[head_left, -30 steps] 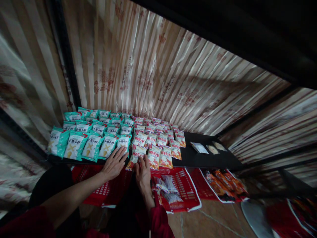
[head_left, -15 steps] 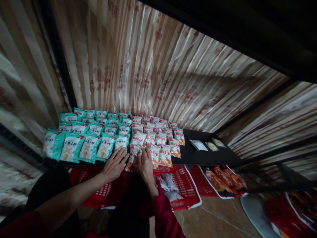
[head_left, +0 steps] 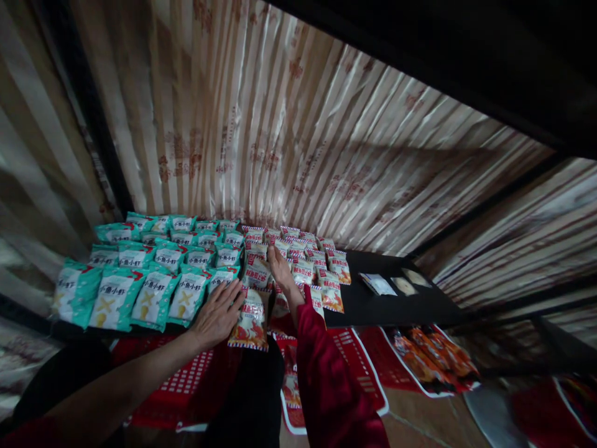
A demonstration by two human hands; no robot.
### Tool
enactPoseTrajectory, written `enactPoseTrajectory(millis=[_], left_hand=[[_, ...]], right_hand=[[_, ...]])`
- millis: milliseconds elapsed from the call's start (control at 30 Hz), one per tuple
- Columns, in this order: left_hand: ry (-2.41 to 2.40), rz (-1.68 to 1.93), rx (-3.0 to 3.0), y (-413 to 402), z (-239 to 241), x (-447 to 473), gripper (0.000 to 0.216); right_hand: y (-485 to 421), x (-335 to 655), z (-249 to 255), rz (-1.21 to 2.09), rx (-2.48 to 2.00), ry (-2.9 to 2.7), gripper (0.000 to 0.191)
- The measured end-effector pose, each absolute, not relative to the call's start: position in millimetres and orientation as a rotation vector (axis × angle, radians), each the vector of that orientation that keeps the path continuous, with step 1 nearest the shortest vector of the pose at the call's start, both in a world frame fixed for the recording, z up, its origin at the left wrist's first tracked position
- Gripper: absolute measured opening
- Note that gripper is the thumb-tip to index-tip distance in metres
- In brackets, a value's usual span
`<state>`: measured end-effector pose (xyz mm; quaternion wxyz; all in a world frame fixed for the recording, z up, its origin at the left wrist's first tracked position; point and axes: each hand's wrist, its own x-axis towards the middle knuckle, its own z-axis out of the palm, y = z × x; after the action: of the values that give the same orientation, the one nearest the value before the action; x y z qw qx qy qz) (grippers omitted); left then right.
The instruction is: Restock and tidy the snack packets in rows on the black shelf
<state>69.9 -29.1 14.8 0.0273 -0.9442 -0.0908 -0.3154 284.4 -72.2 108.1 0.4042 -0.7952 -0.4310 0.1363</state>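
My left hand [head_left: 219, 315] lies with its fingers stretched out between the teal snack bags and the front red-and-white snack bag [head_left: 250, 317]. Its fingertips touch or nearly touch that bag's left side, and the bag sticks out past the shelf's front edge. Farther back, my right hand [head_left: 282, 269] reaches over the rows of red-and-white bags, fingers extended against the bags there. Its sleeve covers part of the front row. Teal-and-white snack bags [head_left: 114, 298] stand in several rows on the left half of the black shelf [head_left: 359, 308].
On the shelf's right part lie a flat white packet [head_left: 377, 284] and two pale round items [head_left: 403, 285]. Below stand red baskets [head_left: 347, 348], one with orange packets [head_left: 433, 354]. A dark upper shelf [head_left: 466, 56] hangs overhead, and a striped curtain [head_left: 261, 124] is behind.
My right hand has moved from the front row to farther back among the red-and-white bags. The front left red-and-white bag now juts nearer to me. My left hand stays beside it.
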Motion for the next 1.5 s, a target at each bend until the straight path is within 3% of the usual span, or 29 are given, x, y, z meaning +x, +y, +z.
enactPoseTrajectory(millis=[233, 533, 1000, 1167, 1500], left_hand=[[-0.280, -0.988, -2.906, -20.6, 28.3, 87.8, 0.038], [-0.357, -0.920, -2.967, 16.3, 64.1, 138.6, 0.037], [-0.202, -0.570, -3.059, 145.0, 109.8, 214.6, 0.031], [-0.155, -0.551, -3.049, 132.2, 112.6, 214.3, 0.029], [-0.039, -0.623, -3.053, 70.7, 77.3, 152.4, 0.024]], right_hand=[[-29.9, 314.3, 104.8, 0.447, -2.046, -1.082, 0.078], [5.5, 329.0, 101.6, 0.384, -2.029, -1.224, 0.062], [39.2, 352.0, 90.9, 0.220, -2.203, -1.406, 0.044], [48.3, 356.1, 89.8, 0.224, -2.247, -1.530, 0.040], [58.5, 358.0, 82.4, 0.235, -2.323, -1.604, 0.055]])
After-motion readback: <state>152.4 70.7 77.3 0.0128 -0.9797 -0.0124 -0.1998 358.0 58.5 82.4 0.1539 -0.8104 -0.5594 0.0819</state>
